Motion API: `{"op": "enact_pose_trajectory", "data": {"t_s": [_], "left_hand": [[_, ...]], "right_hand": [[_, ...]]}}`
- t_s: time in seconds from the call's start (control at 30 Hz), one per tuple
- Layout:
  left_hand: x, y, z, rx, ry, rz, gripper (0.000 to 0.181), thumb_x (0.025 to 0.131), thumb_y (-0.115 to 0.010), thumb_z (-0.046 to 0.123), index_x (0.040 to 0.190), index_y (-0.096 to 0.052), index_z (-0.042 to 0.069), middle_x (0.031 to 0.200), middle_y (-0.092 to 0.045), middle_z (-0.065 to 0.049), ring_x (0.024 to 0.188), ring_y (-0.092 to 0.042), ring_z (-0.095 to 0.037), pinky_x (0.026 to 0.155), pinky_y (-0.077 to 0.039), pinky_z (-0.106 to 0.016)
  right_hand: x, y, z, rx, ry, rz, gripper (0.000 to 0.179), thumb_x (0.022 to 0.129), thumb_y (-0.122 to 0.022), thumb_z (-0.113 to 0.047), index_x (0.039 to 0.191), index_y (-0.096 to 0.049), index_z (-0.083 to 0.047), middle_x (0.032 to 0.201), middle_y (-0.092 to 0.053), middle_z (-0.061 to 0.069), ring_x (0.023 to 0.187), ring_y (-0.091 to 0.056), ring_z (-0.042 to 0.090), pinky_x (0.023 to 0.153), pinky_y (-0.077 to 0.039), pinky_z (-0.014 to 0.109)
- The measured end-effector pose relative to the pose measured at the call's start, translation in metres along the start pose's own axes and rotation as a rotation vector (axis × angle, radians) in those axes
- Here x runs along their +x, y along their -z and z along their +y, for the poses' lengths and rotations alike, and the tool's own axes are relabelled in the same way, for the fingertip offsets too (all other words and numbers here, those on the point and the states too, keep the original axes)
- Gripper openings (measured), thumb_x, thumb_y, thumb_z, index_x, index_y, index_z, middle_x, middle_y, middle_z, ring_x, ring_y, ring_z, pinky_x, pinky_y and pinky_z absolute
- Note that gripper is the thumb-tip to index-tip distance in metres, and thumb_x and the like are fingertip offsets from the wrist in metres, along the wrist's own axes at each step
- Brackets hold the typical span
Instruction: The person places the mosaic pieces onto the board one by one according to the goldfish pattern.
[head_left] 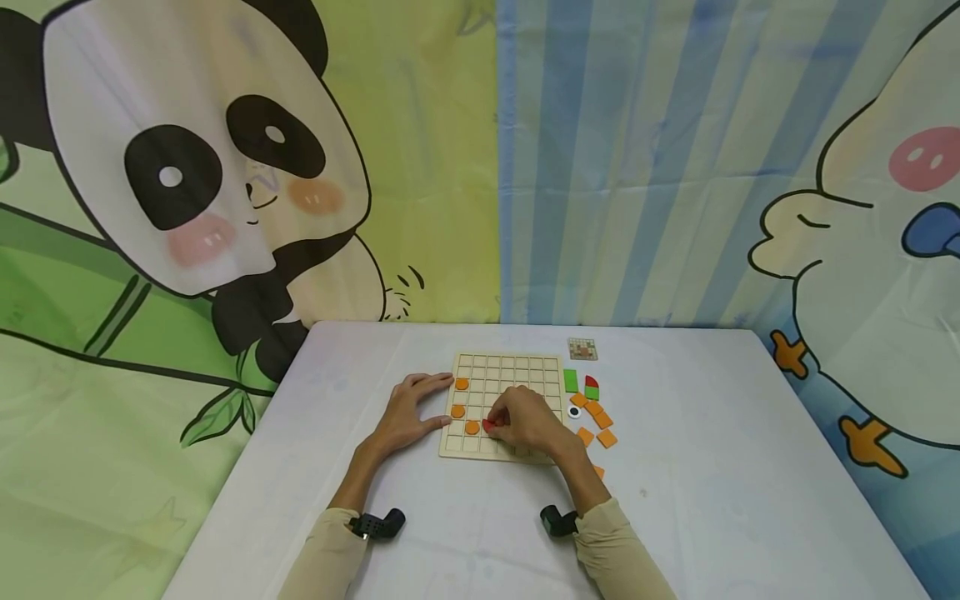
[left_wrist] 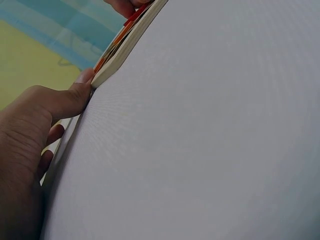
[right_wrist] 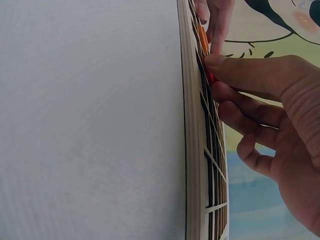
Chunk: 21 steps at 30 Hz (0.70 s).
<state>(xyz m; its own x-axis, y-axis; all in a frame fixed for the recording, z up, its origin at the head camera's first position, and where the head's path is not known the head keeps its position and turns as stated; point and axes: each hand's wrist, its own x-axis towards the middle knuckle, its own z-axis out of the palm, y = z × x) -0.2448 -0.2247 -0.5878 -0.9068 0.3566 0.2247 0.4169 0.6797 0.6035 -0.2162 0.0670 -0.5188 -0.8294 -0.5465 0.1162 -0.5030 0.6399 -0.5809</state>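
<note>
A wooden grid board [head_left: 510, 362] lies on the white table. My left hand [head_left: 405, 417] rests at its left side, fingers stretched out and thumb against the edge; in the left wrist view the thumb [left_wrist: 70, 102] touches the board's rim. Between thumb and fingertips, my right hand [head_left: 531, 421] pinches a small red piece [head_left: 487, 426] low over the lower-left part of the grid. The fingers hide much of that piece, also in the right wrist view. Three round orange pieces [head_left: 472, 427] sit in cells on the board's left side, one just left of the red piece.
Right of the board lie several orange square pieces [head_left: 607, 437], a green square [head_left: 571, 381], a red-and-green piece [head_left: 592, 388] and a white round piece with a dark centre [head_left: 574, 412]. A small patterned card [head_left: 582, 348] is near the table's back edge. Printed curtains hang behind.
</note>
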Motion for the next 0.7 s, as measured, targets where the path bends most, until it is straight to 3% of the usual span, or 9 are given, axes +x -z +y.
{"op": "enact_pose_trajectory", "data": {"t_s": [0.7], "left_hand": [[0.0000, 0.0023, 0.0055, -0.002, -0.019, 0.011, 0.075, 0.089, -0.091, 0.035, 0.158, -0.061, 0.025, 0.165, -0.057, 0.005, 0.148, -0.048, -0.030, 0.120, -0.032, -0.062]], "right_hand": [[0.0059, -0.0017, -0.0029, -0.034, -0.066, -0.006, 0.010, 0.088, -0.091, -0.019, 0.093, -0.085, -0.012, 0.080, -0.072, -0.007, 0.072, -0.061, 0.008, 0.069, -0.052, 0.029]]}}
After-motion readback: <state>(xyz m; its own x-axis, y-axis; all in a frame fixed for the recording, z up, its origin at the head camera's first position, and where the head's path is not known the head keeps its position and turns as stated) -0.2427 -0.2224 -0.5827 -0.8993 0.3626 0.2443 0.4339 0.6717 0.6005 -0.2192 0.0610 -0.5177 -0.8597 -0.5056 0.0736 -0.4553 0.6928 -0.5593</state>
